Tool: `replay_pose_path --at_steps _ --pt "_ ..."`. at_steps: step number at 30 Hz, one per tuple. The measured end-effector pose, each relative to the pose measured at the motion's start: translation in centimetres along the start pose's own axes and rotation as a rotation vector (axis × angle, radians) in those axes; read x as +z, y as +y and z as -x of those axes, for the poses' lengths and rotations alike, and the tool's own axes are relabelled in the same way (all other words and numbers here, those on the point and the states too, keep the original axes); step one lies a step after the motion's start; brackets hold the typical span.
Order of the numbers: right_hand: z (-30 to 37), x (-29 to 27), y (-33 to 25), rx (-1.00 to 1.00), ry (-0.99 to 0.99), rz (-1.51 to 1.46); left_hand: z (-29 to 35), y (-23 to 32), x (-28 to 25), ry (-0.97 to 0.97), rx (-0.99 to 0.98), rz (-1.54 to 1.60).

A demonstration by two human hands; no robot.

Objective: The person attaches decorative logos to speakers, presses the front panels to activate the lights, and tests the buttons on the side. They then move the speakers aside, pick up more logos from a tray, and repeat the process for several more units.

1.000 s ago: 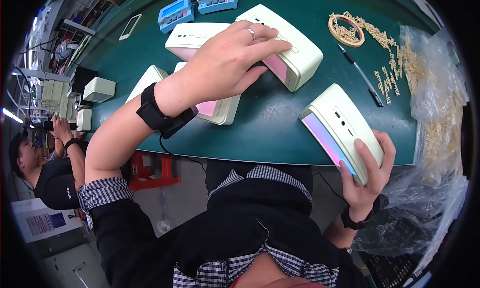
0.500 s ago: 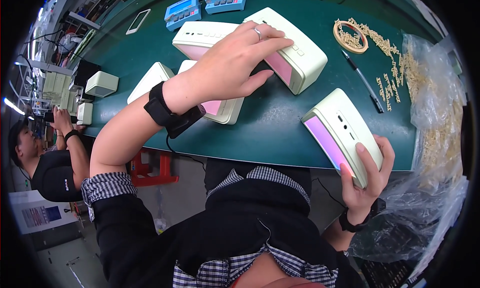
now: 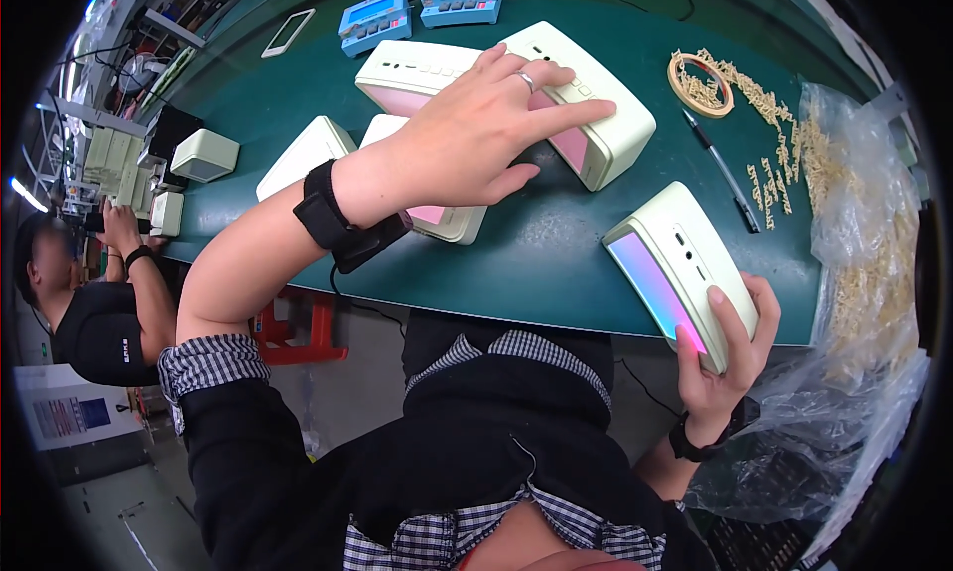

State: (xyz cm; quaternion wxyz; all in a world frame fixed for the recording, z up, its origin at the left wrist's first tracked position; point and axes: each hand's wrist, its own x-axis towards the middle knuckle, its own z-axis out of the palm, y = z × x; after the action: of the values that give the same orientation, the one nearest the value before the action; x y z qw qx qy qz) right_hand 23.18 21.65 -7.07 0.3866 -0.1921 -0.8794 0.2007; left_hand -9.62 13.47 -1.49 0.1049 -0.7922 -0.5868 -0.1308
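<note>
Cream speaker (image 3: 685, 273) sits gripped in the right hand (image 3: 725, 353) at the desk's (image 3: 298, 174) near edge; left hand (image 3: 486, 134) rests spread on another speaker (image 3: 586, 114).

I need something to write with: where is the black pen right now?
In the head view the black pen lies on the green table at the person's right, just below the tape ring and beyond the right hand.

Single head view, fisheye, worn on the person's head; looks steeply down over their chest onto the near edge of the green worktop (image 3: 298, 174); close range, forearms enter from the lower edge; straight edges bow near the rim; worktop's far edge runs along the top; floor shows lower left.
</note>
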Motion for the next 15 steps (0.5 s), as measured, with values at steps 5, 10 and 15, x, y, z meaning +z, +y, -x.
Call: replay_pose_path --at_steps 5,10,15 --pt "-0.02 0.14 -0.05 -0.004 0.012 0.004 0.25 -0.18 -0.28 0.0 -0.043 0.066" --pt "-0.09 0.17 -0.01 -0.009 0.016 0.004 0.44 0.02 0.02 0.013 -0.031 0.004" --pt "0.0 0.12 -0.09 -0.009 0.016 0.005 0.47 -0.11 -0.25 -0.007 -0.051 0.033"
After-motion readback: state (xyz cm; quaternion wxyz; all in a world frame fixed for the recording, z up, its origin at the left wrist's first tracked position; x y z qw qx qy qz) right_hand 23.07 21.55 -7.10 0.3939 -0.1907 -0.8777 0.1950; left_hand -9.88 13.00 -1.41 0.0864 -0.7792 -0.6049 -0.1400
